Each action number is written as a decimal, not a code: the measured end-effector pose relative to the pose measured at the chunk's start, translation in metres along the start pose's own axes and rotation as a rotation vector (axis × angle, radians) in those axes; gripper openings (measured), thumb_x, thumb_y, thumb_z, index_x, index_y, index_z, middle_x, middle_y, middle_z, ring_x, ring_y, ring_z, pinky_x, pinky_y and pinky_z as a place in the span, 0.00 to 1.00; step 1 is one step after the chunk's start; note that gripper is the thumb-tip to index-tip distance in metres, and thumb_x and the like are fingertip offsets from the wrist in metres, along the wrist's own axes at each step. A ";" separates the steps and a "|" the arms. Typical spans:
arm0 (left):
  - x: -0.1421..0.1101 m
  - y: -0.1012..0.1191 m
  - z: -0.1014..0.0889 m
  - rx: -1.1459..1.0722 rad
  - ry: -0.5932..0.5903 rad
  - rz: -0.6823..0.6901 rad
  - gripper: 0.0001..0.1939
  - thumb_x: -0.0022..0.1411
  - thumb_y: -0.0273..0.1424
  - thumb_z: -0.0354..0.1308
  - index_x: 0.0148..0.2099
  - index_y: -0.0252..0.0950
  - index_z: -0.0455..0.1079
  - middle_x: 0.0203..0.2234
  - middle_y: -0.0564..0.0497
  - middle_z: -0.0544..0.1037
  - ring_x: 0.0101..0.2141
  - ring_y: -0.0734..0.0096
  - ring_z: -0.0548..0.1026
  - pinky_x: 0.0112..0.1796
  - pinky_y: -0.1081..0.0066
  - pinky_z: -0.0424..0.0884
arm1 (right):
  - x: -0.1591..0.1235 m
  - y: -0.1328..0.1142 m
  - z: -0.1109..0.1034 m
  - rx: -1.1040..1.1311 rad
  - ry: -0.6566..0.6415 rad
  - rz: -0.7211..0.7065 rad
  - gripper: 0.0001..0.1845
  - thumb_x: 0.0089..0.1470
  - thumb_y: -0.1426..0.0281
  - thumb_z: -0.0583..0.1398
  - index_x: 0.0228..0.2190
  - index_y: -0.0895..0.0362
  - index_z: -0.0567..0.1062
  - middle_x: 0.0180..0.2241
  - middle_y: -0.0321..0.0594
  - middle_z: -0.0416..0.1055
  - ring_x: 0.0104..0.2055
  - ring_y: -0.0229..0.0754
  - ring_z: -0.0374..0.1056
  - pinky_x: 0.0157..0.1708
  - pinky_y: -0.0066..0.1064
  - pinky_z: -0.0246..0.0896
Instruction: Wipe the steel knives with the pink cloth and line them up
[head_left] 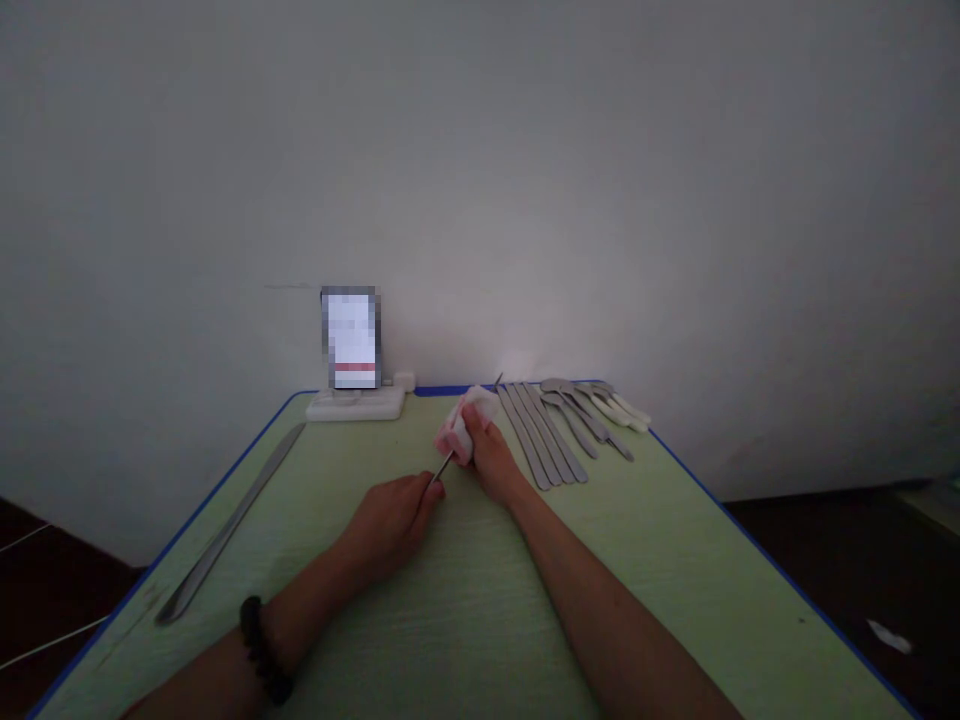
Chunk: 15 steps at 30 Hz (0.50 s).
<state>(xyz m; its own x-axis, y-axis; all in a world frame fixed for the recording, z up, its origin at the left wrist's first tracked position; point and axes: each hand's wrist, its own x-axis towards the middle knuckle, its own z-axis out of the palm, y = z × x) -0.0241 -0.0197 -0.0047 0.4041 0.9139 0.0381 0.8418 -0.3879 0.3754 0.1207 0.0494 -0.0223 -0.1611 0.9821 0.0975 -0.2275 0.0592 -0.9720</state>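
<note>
My left hand rests on the green table and pinches the near end of a thin metal utensil. My right hand is closed around a white cloth that wraps the utensil's far part. The utensil's tip pokes out beyond the cloth toward the wall. A dark bead bracelet sits on my left wrist.
Several flat metal knives lie in a row right of my right hand, with spoons beyond them. A long metal strip lies along the left edge. A phone on a white stand stands at the back by the wall.
</note>
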 end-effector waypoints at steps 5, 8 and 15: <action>0.000 -0.002 -0.001 -0.153 0.010 -0.018 0.20 0.66 0.36 0.33 0.37 0.37 0.66 0.29 0.49 0.75 0.31 0.66 0.73 0.36 0.70 0.64 | -0.009 -0.010 0.004 -0.112 -0.024 0.048 0.29 0.46 0.42 0.51 0.22 0.56 0.64 0.16 0.31 0.56 0.17 0.32 0.50 0.18 0.26 0.44; 0.001 -0.006 0.000 -0.253 0.001 -0.035 0.20 0.66 0.38 0.34 0.32 0.38 0.63 0.21 0.52 0.71 0.25 0.68 0.70 0.31 0.71 0.62 | -0.011 -0.006 0.006 -0.260 -0.080 0.040 0.33 0.48 0.40 0.44 0.19 0.57 0.65 0.15 0.34 0.58 0.18 0.34 0.53 0.18 0.28 0.45; 0.002 -0.010 0.003 -0.369 0.009 -0.027 0.22 0.66 0.41 0.33 0.25 0.39 0.58 0.17 0.55 0.66 0.22 0.70 0.67 0.29 0.72 0.60 | 0.007 0.023 0.003 -0.032 -0.076 0.103 0.19 0.48 0.55 0.55 0.22 0.58 0.71 0.19 0.36 0.65 0.21 0.36 0.57 0.19 0.28 0.50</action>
<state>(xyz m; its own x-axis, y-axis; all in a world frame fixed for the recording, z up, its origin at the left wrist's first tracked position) -0.0307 -0.0143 -0.0113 0.3794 0.9247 0.0310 0.6658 -0.2961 0.6849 0.1110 0.0570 -0.0436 -0.2550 0.9669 0.0112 -0.1755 -0.0348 -0.9839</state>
